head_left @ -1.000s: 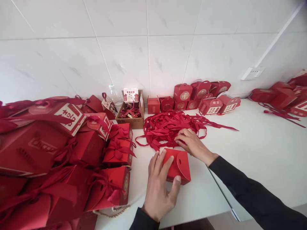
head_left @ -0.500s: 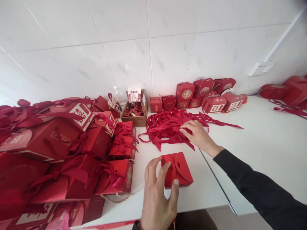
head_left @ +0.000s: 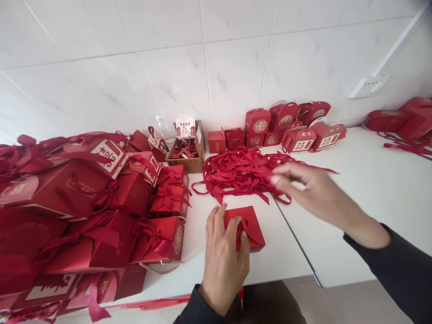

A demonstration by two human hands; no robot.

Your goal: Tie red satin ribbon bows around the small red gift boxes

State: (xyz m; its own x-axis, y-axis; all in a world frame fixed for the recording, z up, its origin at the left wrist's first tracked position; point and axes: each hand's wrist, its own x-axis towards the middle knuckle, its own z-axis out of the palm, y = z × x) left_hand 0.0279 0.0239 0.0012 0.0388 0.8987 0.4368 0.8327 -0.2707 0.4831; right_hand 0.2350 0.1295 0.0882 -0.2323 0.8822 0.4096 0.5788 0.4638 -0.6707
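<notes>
A small red gift box (head_left: 255, 227) with overlapping rounded flaps and a hole in its top sits at the table's front. My left hand (head_left: 224, 252) holds it from the left, fingers and thumb curled over the top flaps. Beyond it lies a tangled pile of red ribbons (head_left: 236, 171). At the pile's right edge my right hand (head_left: 313, 193), smeared by motion, pinches a red ribbon between thumb and fingers. The far end of that ribbon is lost in the pile.
Ribbon-tied red boxes (head_left: 101, 225) are heaped at the left. A cardboard box (head_left: 187, 164) of tags stands by the wall, with untied red boxes (head_left: 258, 121) right of it. A seam (head_left: 297, 238) divides the white tabletops. More red boxes (head_left: 405, 121) lie far right.
My right hand has moved right and towards me from the ribbon pile, drawing a ribbon with it. My left hand has closed further on the gift box.
</notes>
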